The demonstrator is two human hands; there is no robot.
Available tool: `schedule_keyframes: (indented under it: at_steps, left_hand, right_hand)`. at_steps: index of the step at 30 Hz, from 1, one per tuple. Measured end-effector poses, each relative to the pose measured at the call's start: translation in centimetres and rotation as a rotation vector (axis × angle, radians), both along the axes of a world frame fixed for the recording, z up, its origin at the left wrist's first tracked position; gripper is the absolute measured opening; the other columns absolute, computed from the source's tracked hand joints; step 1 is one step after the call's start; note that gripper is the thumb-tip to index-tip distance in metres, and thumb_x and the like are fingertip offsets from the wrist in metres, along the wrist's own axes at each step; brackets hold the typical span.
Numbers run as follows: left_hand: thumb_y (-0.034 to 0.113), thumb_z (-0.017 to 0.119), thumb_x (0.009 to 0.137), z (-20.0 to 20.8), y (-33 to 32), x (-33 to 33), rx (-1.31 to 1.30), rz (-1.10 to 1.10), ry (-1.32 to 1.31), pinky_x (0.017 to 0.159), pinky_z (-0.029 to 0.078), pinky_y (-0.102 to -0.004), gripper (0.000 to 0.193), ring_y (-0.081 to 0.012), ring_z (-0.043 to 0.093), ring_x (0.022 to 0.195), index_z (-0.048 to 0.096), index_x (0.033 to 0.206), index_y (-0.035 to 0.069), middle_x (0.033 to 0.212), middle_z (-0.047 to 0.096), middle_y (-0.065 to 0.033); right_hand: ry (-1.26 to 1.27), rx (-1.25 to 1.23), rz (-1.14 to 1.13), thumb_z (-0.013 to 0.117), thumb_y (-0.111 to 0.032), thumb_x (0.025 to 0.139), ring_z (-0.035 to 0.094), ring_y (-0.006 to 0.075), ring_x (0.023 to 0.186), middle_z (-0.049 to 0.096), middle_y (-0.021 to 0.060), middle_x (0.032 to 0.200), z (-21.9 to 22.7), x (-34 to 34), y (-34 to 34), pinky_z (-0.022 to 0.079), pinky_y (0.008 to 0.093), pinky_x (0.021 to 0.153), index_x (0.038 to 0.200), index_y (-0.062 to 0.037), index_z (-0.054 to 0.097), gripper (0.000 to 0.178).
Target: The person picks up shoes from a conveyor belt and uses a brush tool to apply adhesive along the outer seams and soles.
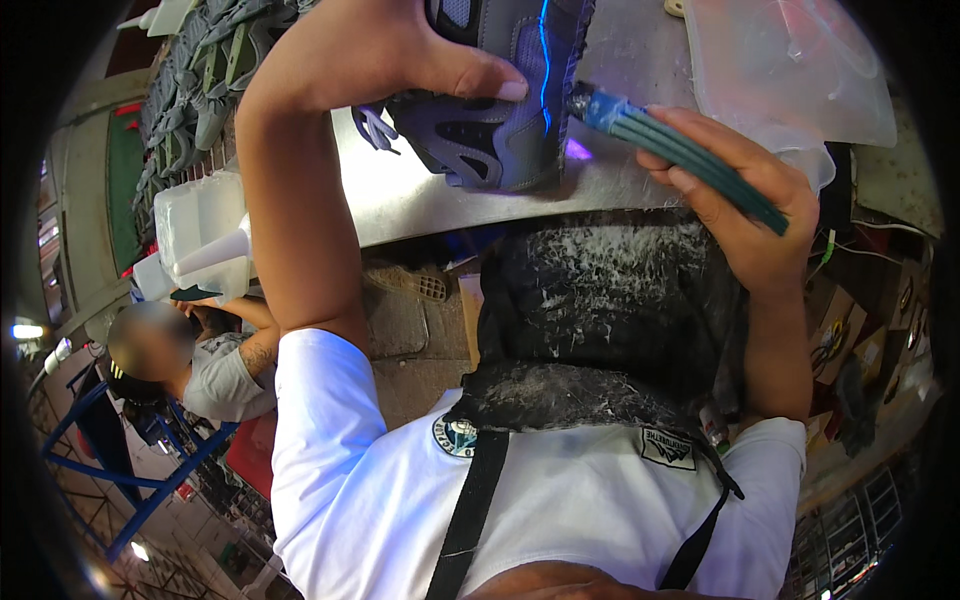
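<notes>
A grey shoe upper (500, 150) with dark panels and laces is tilted over the metal worktable (400, 205). My left hand (425, 55) grips it, thumb pressed along its side; the other fingers are largely hidden. A bright blue line runs along the upper near its lower edge. In my right hand (740, 175) is a brush with a ribbed green handle (690, 160). Its blue-stained head (598, 105) is right beside the shoe's edge; I cannot tell whether they touch.
Rows of grey shoes (205, 90) stand at the far left. Near my left arm is a translucent plastic container (200, 215) with a white nozzle. A translucent plastic sheet or tray (800, 70) lies at the far right. Another person (235, 375) is at the left.
</notes>
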State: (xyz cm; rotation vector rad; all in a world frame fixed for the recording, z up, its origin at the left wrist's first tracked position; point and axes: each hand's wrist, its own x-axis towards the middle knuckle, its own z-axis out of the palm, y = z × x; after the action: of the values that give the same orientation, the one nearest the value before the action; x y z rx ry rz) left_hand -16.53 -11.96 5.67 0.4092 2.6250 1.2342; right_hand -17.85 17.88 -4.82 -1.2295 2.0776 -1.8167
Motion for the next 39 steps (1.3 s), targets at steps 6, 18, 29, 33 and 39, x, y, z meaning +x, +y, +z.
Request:
schedule_keyframes:
  at_steps: [6,18,29,33,39]
  left_hand:
    - [0.024,0.097,0.060,0.1,1.0,1.0,-0.054,0.121,0.040,0.105,0.049,-0.0389,0.117,-0.0233,0.060,0.120,0.030,0.151,-0.005,0.131,0.060,-0.0160]
    - [0.023,0.096,0.061,-1.2,0.5,2.9,-0.043,0.270,-0.012,0.096,0.052,-0.0387,0.105,-0.0273,0.065,0.111,0.041,0.148,0.001,0.122,0.067,-0.0167]
    - [0.019,0.100,0.061,-7.7,-2.5,12.5,0.015,0.369,0.117,0.091,0.053,-0.0370,0.070,-0.0222,0.068,0.102,0.065,0.118,-0.003,0.113,0.071,-0.0106]
    - [0.020,0.102,0.059,-11.0,-1.7,13.1,0.084,0.465,0.661,0.092,0.053,-0.0374,0.083,-0.0248,0.066,0.102,0.057,0.125,-0.002,0.113,0.068,-0.0129]
    - [0.013,0.099,0.063,-10.5,-1.5,13.7,0.214,0.573,0.309,0.099,0.050,-0.0367,0.097,-0.0249,0.062,0.115,0.043,0.141,-0.002,0.131,0.058,-0.0154]
  right_hand:
    - [-0.369,-0.484,-0.051,0.065,0.011,0.093,0.075,0.0300,0.095,0.073,0.0262,0.108,-0.5,1.7,-3.5,0.064,0.0381,0.087,0.121,0.0166,0.062,0.029]
    - [-0.257,-0.557,-0.291,0.057,-0.006,0.099,0.075,0.0342,0.087,0.072,0.0264,0.097,1.8,3.0,-4.7,0.065,0.0414,0.076,0.118,0.0185,0.060,0.031]
    - [-0.304,0.178,-0.803,0.076,-0.013,0.092,0.065,0.0082,0.070,0.070,0.0052,0.081,2.8,2.2,9.4,0.050,0.0211,0.059,0.111,0.0004,0.072,0.024]
    - [-0.438,0.167,-0.639,0.076,-0.010,0.092,0.063,0.0075,0.073,0.071,0.0057,0.087,2.2,1.9,9.5,0.048,0.0199,0.061,0.114,0.0039,0.071,0.026]
    - [-0.166,0.216,-0.349,0.075,-0.007,0.092,0.068,0.0117,0.071,0.074,0.0104,0.088,1.6,-0.6,11.5,0.054,0.0251,0.061,0.109,0.0017,0.074,0.020]
